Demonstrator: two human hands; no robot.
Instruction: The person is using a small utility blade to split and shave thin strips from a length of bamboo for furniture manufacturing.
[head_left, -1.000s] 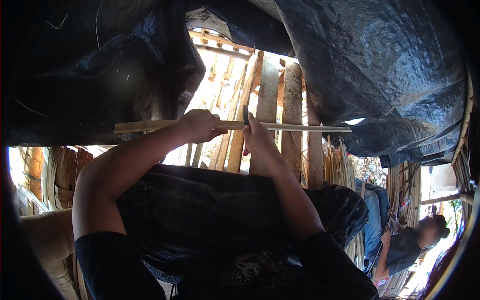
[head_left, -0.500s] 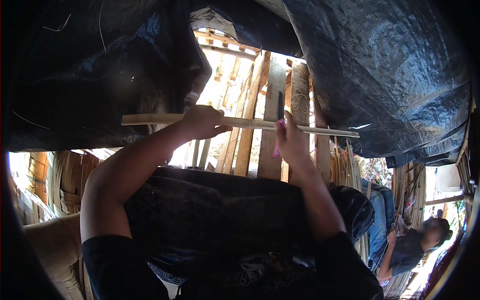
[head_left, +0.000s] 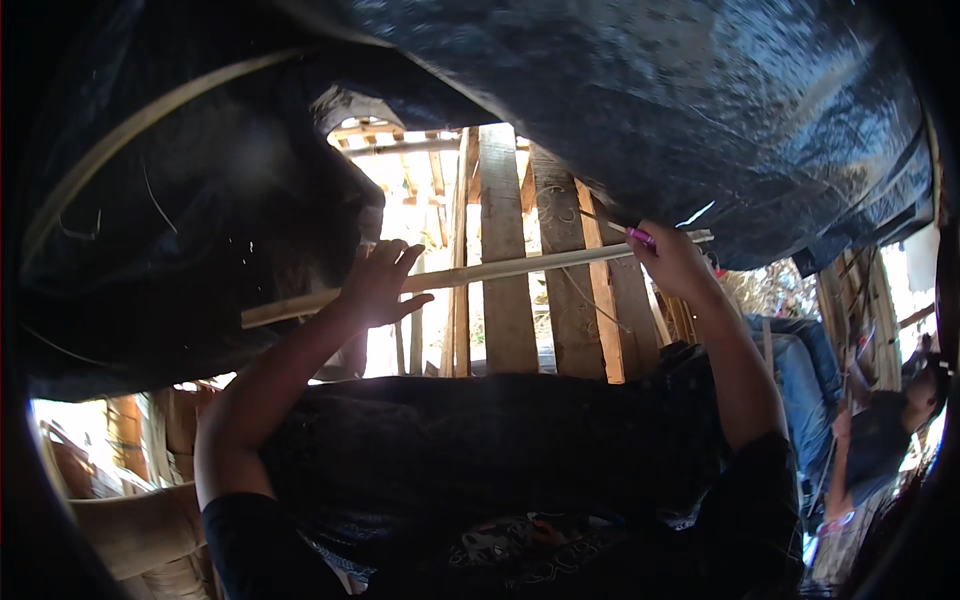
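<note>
Reaching away from you with both arms, you have your hands well apart along a pale bamboo strip [head_left: 520, 267]. It lies crosswise in front of you, its left end nearer than its right, passing above the upright wooden planks [head_left: 505, 220]. Your left forearm slants far and to the right from a bent elbow, bringing your left hand [head_left: 375, 285] over the left part of the strip. That grip is wide: the fingers fan out toward the far right and the thumb stands well off from them. You cannot tell here whether the palm presses on the strip. Your right forearm leans far and to the left, with the right hand [head_left: 675, 265] near the strip's right end. Its grip is closed around the pink handle of a knife [head_left: 640, 237], whose blade points left and far. Black sheeting [head_left: 700, 120] hangs on the far side.
</note>
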